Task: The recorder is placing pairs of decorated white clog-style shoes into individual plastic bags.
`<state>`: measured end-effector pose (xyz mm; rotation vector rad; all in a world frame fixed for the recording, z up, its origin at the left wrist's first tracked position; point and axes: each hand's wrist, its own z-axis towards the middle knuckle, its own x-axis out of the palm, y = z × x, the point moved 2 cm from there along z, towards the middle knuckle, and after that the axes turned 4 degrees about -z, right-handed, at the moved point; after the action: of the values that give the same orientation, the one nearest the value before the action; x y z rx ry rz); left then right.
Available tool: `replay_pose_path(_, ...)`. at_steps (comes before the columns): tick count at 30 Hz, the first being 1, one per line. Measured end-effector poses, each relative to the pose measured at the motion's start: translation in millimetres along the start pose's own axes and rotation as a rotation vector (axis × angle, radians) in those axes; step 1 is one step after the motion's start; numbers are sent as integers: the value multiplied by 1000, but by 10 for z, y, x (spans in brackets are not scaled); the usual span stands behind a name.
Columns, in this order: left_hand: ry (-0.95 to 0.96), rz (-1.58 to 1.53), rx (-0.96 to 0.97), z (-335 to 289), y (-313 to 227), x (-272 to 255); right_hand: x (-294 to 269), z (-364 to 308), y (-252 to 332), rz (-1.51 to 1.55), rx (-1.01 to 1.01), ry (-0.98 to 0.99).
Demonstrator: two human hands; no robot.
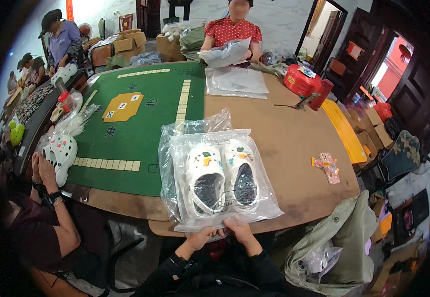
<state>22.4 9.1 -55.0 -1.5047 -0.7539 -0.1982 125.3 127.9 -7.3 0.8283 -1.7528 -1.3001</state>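
Both hands — left hand (198,238), right hand (238,230) — pinch the clear bag (223,178) of white clogs (222,175) at its near edge; its long axis runs away across the counter (294,148).

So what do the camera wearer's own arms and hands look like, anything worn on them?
Both forearms come up from the lower edge in dark, black-looking long sleeves that reach the wrists. The left hand and right hand are bare, with no gloves. A dark band, probably a watch, sits at the left wrist. No rings can be made out.
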Motion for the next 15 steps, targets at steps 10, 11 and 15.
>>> replay_pose_path(10, -187, 202, -14, 0, -58, 62, 93, -20, 174, -408, -244, -29)
replay_pose_path(11, -189, 202, -13, -11, -89, 81, 92, -19, 160, -381, -196, -18)
replay_pose_path(15, -267, 280, -222, -31, -222, 153, 78, -21, 128, -301, -161, 10)
